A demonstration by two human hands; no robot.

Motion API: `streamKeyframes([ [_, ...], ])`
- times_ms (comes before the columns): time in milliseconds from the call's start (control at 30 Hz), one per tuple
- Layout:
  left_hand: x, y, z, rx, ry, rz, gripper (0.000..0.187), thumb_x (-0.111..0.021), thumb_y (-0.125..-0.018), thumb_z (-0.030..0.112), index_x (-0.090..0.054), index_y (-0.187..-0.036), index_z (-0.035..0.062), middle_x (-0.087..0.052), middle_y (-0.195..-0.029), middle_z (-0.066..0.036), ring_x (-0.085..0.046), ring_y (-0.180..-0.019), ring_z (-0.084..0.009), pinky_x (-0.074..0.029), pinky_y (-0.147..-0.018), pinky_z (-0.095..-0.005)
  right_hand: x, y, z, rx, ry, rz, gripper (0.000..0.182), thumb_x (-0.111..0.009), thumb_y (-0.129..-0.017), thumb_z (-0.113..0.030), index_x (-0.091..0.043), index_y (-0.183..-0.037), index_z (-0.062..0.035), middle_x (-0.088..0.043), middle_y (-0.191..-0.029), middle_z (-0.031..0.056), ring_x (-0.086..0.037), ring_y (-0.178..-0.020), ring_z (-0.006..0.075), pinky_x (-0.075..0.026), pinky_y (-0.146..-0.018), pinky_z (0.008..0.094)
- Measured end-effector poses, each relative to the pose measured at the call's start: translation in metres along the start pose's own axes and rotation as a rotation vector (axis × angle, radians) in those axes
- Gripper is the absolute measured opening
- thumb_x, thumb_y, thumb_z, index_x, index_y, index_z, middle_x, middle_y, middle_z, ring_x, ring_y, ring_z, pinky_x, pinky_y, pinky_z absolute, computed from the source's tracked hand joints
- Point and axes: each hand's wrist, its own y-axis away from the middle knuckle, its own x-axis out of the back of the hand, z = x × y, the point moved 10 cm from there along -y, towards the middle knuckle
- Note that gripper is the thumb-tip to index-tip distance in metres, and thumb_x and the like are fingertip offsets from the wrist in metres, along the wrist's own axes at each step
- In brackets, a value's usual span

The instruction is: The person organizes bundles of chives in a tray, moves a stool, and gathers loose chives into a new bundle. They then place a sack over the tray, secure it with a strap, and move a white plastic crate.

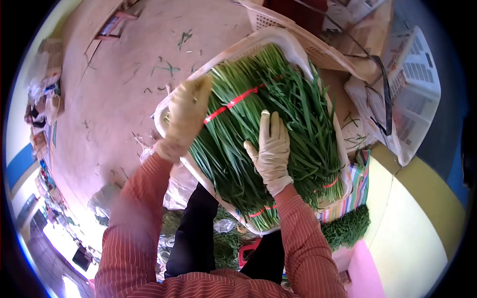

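A white plastic crate (345, 171) is packed with bundles of long green garlic chives (231, 164), tied with red bands (233, 103). My right hand (272, 149), in a pale glove, lies on the leaves in the middle of the crate with its fingers stretched out. My left hand (186, 111), gloved too, is at the crate's left side beside the pale stem ends. It is smeared by motion, and its fingers do not show clearly.
Another tan crate (318, 44) stands behind, and a white basket (417, 84) is at the right. A striped bag (350, 193) and loose greens (348, 226) lie at the lower right. Plastic bags (180, 186) and leaf scraps (169, 68) are on the floor.
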Motion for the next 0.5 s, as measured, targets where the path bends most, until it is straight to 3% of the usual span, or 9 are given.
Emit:
streamKeyframes([
  [33, -0.017, 0.026, -0.028, 0.207, 0.208, -0.129, 0.025, -0.065, -0.096, 0.025, -0.068, -0.105, 0.0027, -0.07, -0.088, -0.017, -0.069, -0.079, -0.0266, -0.054, -0.072, -0.0393, 0.008, -0.004, -0.003, 0.011, -0.033, -0.011, 0.099, -0.076, -0.078, -0.039, -0.023, -0.151, 0.002, -0.041, -0.142, 0.0309, -0.047, -0.126, 0.044, -0.037, -0.11, 0.05],
  [67, -0.018, 0.053, -0.019, 0.181, 0.094, -0.122, 0.026, -0.067, -0.095, 0.024, -0.069, -0.111, 0.0034, -0.07, -0.096, -0.012, -0.067, -0.084, -0.0188, -0.054, -0.076, -0.0323, 0.01, -0.005, -0.003, 0.035, -0.062, -0.016, 0.094, -0.076, -0.079, -0.037, -0.028, -0.15, 0.0024, -0.042, -0.141, 0.0331, -0.047, -0.125, 0.0452, -0.037, -0.11, 0.0489],
  [100, -0.047, 0.079, -0.02, 0.348, 0.119, -0.36, 0.03, -0.069, -0.093, 0.027, -0.069, -0.111, 0.0039, -0.07, -0.097, -0.012, -0.067, -0.084, -0.0189, -0.055, -0.077, -0.0326, 0.016, -0.005, 0.0, 0.051, -0.133, 0.027, 0.089, -0.075, -0.081, -0.035, -0.031, -0.149, 0.002, -0.042, -0.141, 0.0328, -0.047, -0.125, 0.0446, -0.038, -0.109, 0.0479],
  [167, -0.071, 0.118, 0.0, 0.383, 0.058, -0.312, 0.037, -0.072, -0.088, 0.036, -0.07, -0.108, 0.0055, -0.069, -0.094, -0.018, -0.07, -0.083, -0.0282, -0.055, -0.077, -0.0396, 0.033, -0.015, 0.003, 0.035, -0.191, 0.087, 0.07, -0.072, -0.086, -0.024, -0.043, -0.145, -0.0007, -0.048, -0.139, 0.0275, -0.049, -0.124, 0.0414, -0.04, -0.106, 0.0454],
  [200, -0.09, 0.129, 0.012, 0.364, 0.041, -0.416, 0.037, -0.07, -0.087, 0.038, -0.071, -0.105, 0.0063, -0.069, -0.091, -0.019, -0.069, -0.084, -0.0335, -0.055, -0.076, -0.0428, 0.043, -0.026, 0.008, -0.015, -0.257, 0.131, 0.059, -0.069, -0.086, -0.015, -0.051, -0.141, -0.0042, -0.061, -0.122, 0.021, -0.058, -0.11, 0.0378, -0.047, -0.095, 0.0442],
  [267, -0.114, 0.146, 0.031, 0.289, 0.03, -0.422, 0.032, -0.069, -0.084, 0.036, -0.069, -0.089, 0.004, -0.068, -0.084, -0.018, -0.07, -0.077, -0.0318, -0.055, -0.067, -0.043, 0.06, -0.06, -0.026, 0.094, -0.183, 0.068, 0.047, -0.069, -0.084, -0.011, -0.06, -0.13, -0.0067, -0.065, -0.095, 0.015, -0.063, -0.088, 0.0339, -0.051, -0.079, 0.0439],
  [333, -0.16, 0.166, 0.023, 0.377, -0.061, -0.619, 0.031, -0.067, -0.083, 0.032, -0.068, -0.083, 0.001, -0.068, -0.081, -0.017, -0.07, -0.074, -0.0295, -0.055, -0.062, -0.0431, 0.045, -0.086, -0.075, 0.292, -0.027, 0.003, 0.033, -0.069, -0.083, -0.012, -0.065, -0.115, -0.0075, -0.062, -0.078, 0.0107, -0.062, -0.073, 0.0315, -0.051, -0.067, 0.0426],
  [400, -0.19, 0.185, 0.002, 0.394, -0.007, -0.494, 0.031, -0.065, -0.084, 0.032, -0.068, -0.083, 0.0008, -0.067, -0.079, -0.015, -0.07, -0.072, -0.0281, -0.054, -0.059, -0.042, 0.002, -0.101, -0.103, 0.472, 0.293, -0.089, 0.013, -0.068, -0.083, -0.016, -0.069, -0.095, -0.01, -0.064, -0.076, 0.0058, -0.066, -0.072, 0.0255, -0.053, -0.061, 0.0397],
  [500, -0.187, 0.182, 0.011, 0.329, -0.147, -0.397, 0.035, -0.064, -0.085, 0.036, -0.068, -0.082, 0.0013, -0.067, -0.078, -0.012, -0.069, -0.069, -0.0255, -0.052, -0.055, -0.0389, -0.06, -0.108, -0.101, 0.547, 0.704, -0.23, 0.011, -0.067, -0.082, -0.017, -0.069, -0.09, -0.0115, -0.063, -0.076, 0.007, -0.066, -0.073, 0.025, -0.052, -0.062, 0.037],
])
